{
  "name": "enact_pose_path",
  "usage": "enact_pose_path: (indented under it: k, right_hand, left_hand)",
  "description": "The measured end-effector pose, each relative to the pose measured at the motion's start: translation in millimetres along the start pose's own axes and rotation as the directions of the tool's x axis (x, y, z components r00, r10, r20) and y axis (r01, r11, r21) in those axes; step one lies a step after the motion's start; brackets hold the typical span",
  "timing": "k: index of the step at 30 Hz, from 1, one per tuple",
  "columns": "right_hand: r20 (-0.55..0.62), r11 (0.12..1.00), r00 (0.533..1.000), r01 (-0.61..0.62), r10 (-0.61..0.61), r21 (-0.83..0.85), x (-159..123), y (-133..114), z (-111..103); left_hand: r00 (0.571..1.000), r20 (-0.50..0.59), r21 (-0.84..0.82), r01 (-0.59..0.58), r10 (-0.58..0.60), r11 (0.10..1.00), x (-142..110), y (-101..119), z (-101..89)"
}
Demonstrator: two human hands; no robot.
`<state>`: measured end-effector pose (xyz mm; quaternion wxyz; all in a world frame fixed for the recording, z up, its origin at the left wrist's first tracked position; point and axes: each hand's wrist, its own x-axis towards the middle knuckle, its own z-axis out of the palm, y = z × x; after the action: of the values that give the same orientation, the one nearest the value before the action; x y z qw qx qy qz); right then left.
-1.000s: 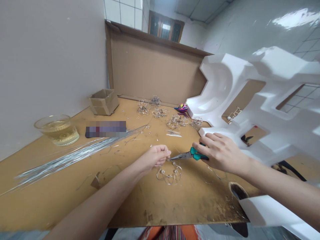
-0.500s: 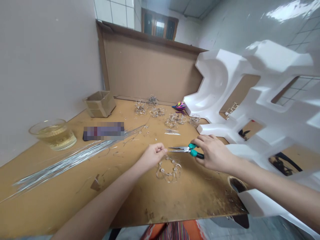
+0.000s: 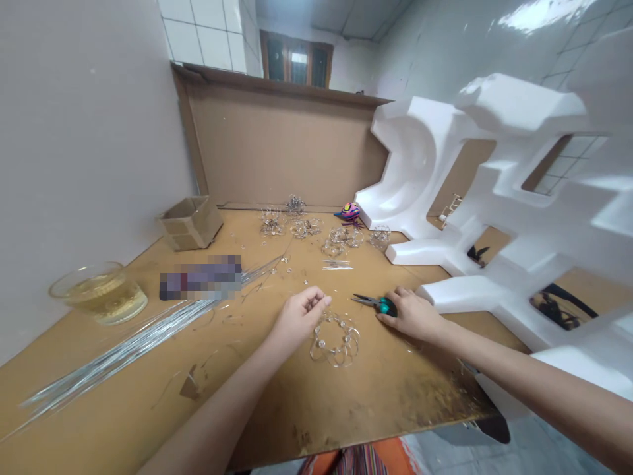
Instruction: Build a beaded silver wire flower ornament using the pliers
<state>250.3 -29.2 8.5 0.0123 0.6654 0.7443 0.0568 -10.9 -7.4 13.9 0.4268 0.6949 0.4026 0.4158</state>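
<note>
A looped wire flower with clear beads [image 3: 335, 338] lies on the brown table [image 3: 306, 396] between my hands. My left hand [image 3: 298, 315] rests just left of it with fingers curled and pinched at the wire's upper edge. My right hand [image 3: 412, 315] lies low on the table with its fingers on the green handles of the needle-nose pliers [image 3: 373, 303]. The pliers' tips point left and rest on the table, apart from the flower.
A bundle of long silver wires [image 3: 138, 333] runs along the left. A glass bowl of yellowish liquid [image 3: 100, 293] and a small cardboard box [image 3: 190, 221] stand at the left. Finished wire flowers [image 3: 306, 227] sit at the back. White foam packing [image 3: 475, 218] crowds the right.
My right hand has moved right and down, lowering the pliers from beside the left hand onto the table. The left hand stays by the wire flower. The view has tilted.
</note>
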Motion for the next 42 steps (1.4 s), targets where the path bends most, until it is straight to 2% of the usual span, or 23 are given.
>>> enact_pose_path:
  k: [3,5,7,9,11,13,17,21,23,26,29,33,36,39,42]
  right_hand:
    - [-0.053,1.000,0.998,0.026,-0.026,0.003,4,-1,7]
    - [-0.081,0.998,0.995,0.057,-0.054,0.032,8,-2,3]
    - [-0.119,0.988,0.990,0.095,-0.081,0.123,11,-7,-7]
    - [-0.181,0.940,0.977,0.161,-0.109,0.300,15,-19,-21]
    - [-0.218,0.812,0.964,0.247,-0.151,0.529,18,-37,-35]
    - [-0.225,0.673,0.954,0.298,-0.197,0.677,21,-58,-44]
    - [-0.153,0.510,0.964,0.245,-0.216,0.825,27,-83,-43]
    - [0.052,0.284,0.974,0.012,-0.219,0.959,30,-83,-29]
    - [0.109,0.190,0.966,-0.064,-0.237,0.980,31,-80,-23]
    - [0.110,0.100,0.975,-0.092,-0.193,0.991,32,-73,-19]
    - [0.080,0.021,0.995,-0.079,-0.057,0.997,32,-60,-22]
    - [0.081,-0.043,0.996,-0.080,0.027,0.996,32,-45,-26]
    - [0.102,-0.018,0.995,-0.101,0.024,0.995,32,-43,-26]
    - [0.107,0.037,0.994,-0.107,0.016,0.994,32,-47,-26]
    - [0.091,0.066,0.996,-0.092,0.012,0.994,29,-49,-28]
  left_hand:
    - [1.000,0.009,0.067,0.007,-0.008,0.998,-2,2,0.1]
    - [1.000,0.015,0.128,0.017,-0.019,0.992,-2,0,0.4]
    - [1.000,0.009,0.256,-0.011,0.009,0.967,-2,-4,0.6]
    - [0.996,0.004,0.440,-0.082,0.089,0.894,-2,-7,0.7]
    - [0.986,0.021,0.590,-0.145,0.164,0.794,-1,-10,0.7]
    - [0.981,0.045,0.660,-0.171,0.189,0.731,-1,-11,0.7]
    - [0.984,0.047,0.668,-0.159,0.173,0.727,0,-13,0.2]
    - [0.985,0.056,0.652,-0.158,0.161,0.742,0,-15,1.8]
    - [0.985,0.062,0.647,-0.162,0.160,0.745,0,-16,3.4]
    - [0.990,0.040,0.594,-0.135,0.138,0.793,1,-18,5.9]
    - [0.998,0.016,0.529,-0.065,0.067,0.846,3,-20,9.1]
    - [0.990,0.136,0.577,-0.101,0.026,0.810,6,-27,15.6]
    - [0.981,0.189,0.540,-0.138,0.041,0.830,8,-34,19.3]
    - [0.988,0.156,0.407,-0.083,0.021,0.910,10,-39,19.7]
    - [0.996,0.073,0.178,0.040,-0.054,0.983,10,-37,19.0]
